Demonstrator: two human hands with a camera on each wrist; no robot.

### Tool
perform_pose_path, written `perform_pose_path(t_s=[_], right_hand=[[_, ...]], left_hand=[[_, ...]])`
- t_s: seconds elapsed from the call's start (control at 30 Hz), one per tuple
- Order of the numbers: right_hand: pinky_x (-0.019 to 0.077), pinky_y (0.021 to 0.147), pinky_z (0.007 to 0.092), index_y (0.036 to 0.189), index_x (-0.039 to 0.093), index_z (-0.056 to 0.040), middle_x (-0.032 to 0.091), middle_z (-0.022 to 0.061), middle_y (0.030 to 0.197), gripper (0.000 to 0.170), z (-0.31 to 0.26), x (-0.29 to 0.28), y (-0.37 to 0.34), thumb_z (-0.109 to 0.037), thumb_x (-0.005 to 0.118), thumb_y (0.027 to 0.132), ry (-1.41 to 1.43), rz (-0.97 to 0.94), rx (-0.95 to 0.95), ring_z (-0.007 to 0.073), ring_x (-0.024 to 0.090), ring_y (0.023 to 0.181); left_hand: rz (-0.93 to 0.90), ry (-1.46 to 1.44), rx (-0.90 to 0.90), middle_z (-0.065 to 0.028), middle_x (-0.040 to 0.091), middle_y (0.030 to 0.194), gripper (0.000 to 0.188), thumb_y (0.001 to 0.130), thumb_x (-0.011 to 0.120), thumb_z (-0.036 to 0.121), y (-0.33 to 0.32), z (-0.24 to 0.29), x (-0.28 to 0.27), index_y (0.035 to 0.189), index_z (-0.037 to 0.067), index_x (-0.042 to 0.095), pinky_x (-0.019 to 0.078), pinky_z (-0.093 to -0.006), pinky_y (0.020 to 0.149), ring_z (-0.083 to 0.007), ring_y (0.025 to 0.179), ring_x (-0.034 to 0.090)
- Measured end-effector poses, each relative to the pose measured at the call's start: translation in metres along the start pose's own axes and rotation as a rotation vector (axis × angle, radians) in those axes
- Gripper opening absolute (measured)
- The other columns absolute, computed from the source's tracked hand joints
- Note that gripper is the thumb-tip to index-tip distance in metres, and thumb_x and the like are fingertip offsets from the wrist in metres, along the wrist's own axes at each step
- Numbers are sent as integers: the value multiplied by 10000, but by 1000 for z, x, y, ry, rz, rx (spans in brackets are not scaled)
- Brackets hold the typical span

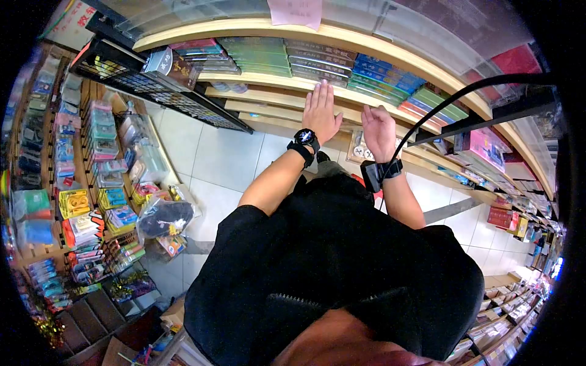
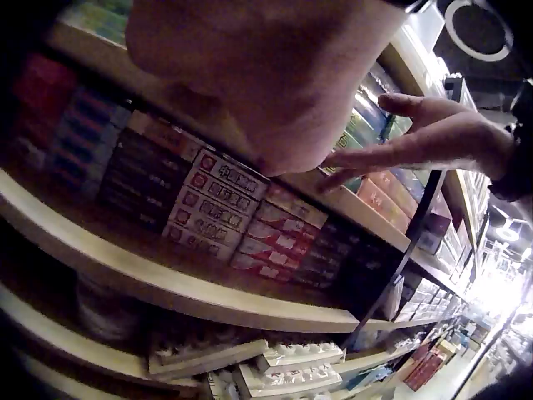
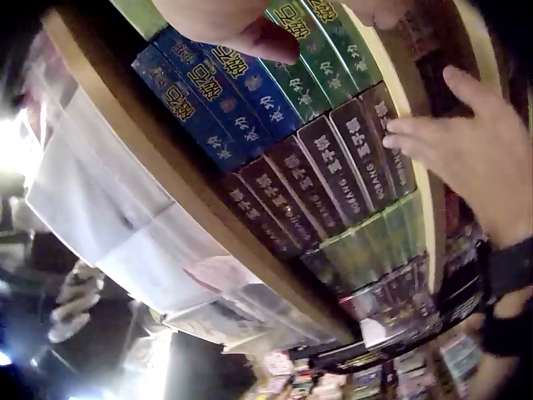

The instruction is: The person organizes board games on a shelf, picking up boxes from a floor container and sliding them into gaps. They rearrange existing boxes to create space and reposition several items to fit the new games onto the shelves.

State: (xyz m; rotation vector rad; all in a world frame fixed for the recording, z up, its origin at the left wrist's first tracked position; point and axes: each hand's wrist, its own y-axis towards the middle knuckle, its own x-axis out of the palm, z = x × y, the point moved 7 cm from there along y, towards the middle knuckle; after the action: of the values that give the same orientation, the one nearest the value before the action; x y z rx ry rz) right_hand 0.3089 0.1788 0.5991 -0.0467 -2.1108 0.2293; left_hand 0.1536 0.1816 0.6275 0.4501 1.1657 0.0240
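Note:
My left hand [image 1: 321, 114], fingers straight, is at the light wooden shelf edge below a stack of dark boxes [image 1: 320, 60]; whether it touches the edge I cannot tell. To its right my right hand [image 1: 379, 133] has loosely bent fingers and holds nothing, in front of blue boxes [image 1: 383, 72]. In the right wrist view, blue boxes [image 3: 208, 92], green boxes and dark boxes [image 3: 333, 158] stand in rows beside my right hand [image 3: 241, 25]. The left wrist view shows my left hand [image 2: 258, 75] close up and my right hand [image 2: 433, 142] with fingers extended.
More stacked boxes [image 2: 212, 200] fill a lower shelf, with egg-tray-like packs [image 2: 291, 367] beneath. A black wire-mesh panel [image 1: 159, 88] stands left of the shelf. Racks of packaged goods [image 1: 104, 140] line the far left. A black cable [image 1: 427, 116] runs from the right wrist.

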Motion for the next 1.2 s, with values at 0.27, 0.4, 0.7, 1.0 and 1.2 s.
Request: perform_pose_path(t_s=[0.27, 0.4, 0.7, 1.0, 1.2], right_hand=[[312, 967, 352, 782, 484, -84, 517, 37, 904, 62, -14, 40, -11, -35, 509, 812, 158, 81, 149, 212, 434, 1079], [306, 977, 372, 793, 535, -71, 560, 34, 923, 10, -9, 23, 2, -68, 529, 800, 196, 82, 110, 214, 445, 1077], [304, 986, 426, 736, 561, -75, 587, 28, 820, 58, -6, 27, 12, -90, 547, 789, 208, 96, 127, 259, 482, 1074], [305, 1030, 465, 836, 578, -71, 603, 38, 962, 39, -7, 25, 6, -78, 543, 820, 228, -25, 127, 312, 437, 1186], [416, 968, 368, 1305, 404, -70, 472, 134, 1233, 455, -21, -7, -7, -75, 516, 863, -60, 216, 210, 283, 432, 1205]], left_hand=[[-16, -10, 13, -223, 225, 1452, 803, 748, 623, 281, 3, -1, 3, 1385, -31, 248, 212, -459, 1084, -348, 1347, 225], [-24, -28, 6, -217, 231, 1451, 803, 749, 625, 282, 4, -2, 3, 1389, -20, 247, 216, -455, 1084, -342, 1347, 228], [-31, -36, 27, -178, 270, 1442, 797, 733, 641, 262, 4, -5, -7, 1394, 32, 260, 236, -452, 1077, -314, 1332, 265], [5, -63, 50, -184, 275, 1441, 730, 756, 598, 247, -20, -25, -32, 1365, -16, 294, 229, -445, 1082, -327, 1320, 282], [88, -100, -242, -283, 316, 1370, 618, 720, 620, 153, -101, -121, -49, 1275, -14, 405, 310, -453, 1034, -408, 1250, 348]])
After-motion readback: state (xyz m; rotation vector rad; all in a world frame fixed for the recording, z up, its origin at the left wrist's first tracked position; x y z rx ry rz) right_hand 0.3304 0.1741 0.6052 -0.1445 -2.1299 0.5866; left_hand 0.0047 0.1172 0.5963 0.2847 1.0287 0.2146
